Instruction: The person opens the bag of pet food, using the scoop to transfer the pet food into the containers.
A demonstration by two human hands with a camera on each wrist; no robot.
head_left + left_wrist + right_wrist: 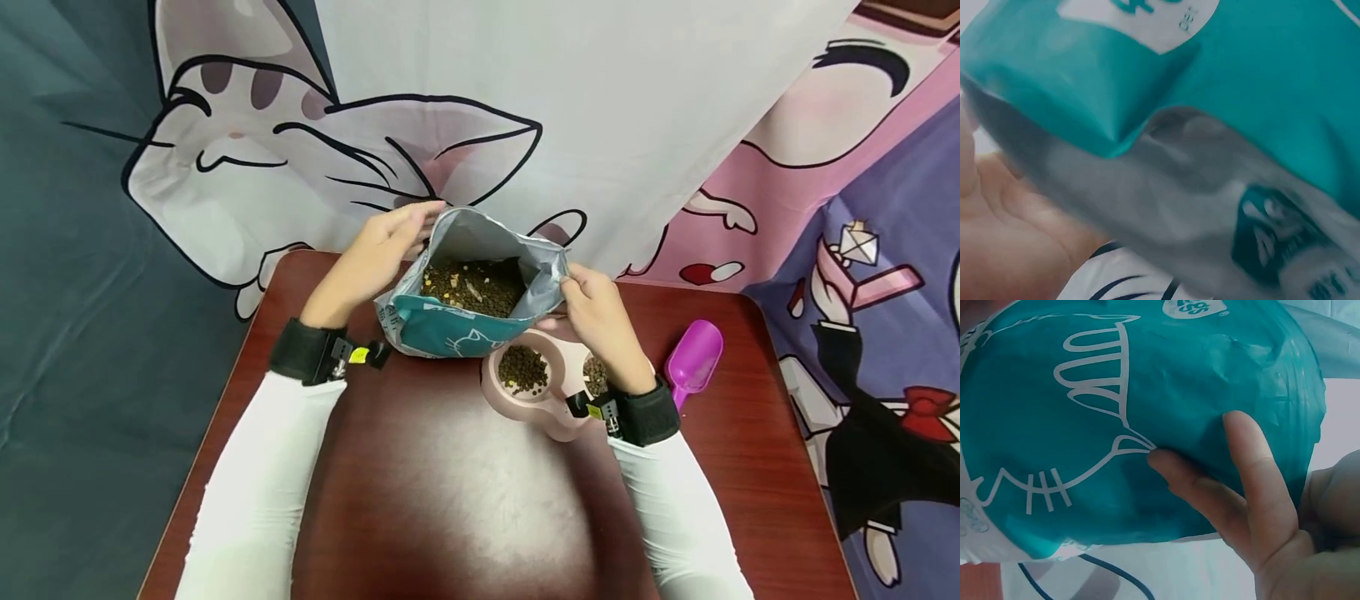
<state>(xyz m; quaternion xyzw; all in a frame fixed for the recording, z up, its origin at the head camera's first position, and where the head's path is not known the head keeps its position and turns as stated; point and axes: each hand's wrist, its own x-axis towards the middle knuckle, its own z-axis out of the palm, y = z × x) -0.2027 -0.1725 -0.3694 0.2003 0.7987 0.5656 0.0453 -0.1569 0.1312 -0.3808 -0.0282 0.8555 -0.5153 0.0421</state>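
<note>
A teal and silver pet food bag with a cat outline stands with its mouth open toward the head camera, brown kibble inside. My left hand touches the bag's upper left edge with mostly straight fingers; in the left wrist view its palm faces the silver side of the bag. At the right edge my right hand pinches the bag rim. The right wrist view shows two fingers of that hand spread on the teal face. The bag's far side is hidden.
A pale pink double bowl with kibble in both parts sits below the bag, partly covered by the right wrist. A purple scoop lies to the right on the brown table. Cartoon-printed cloth hangs behind the table.
</note>
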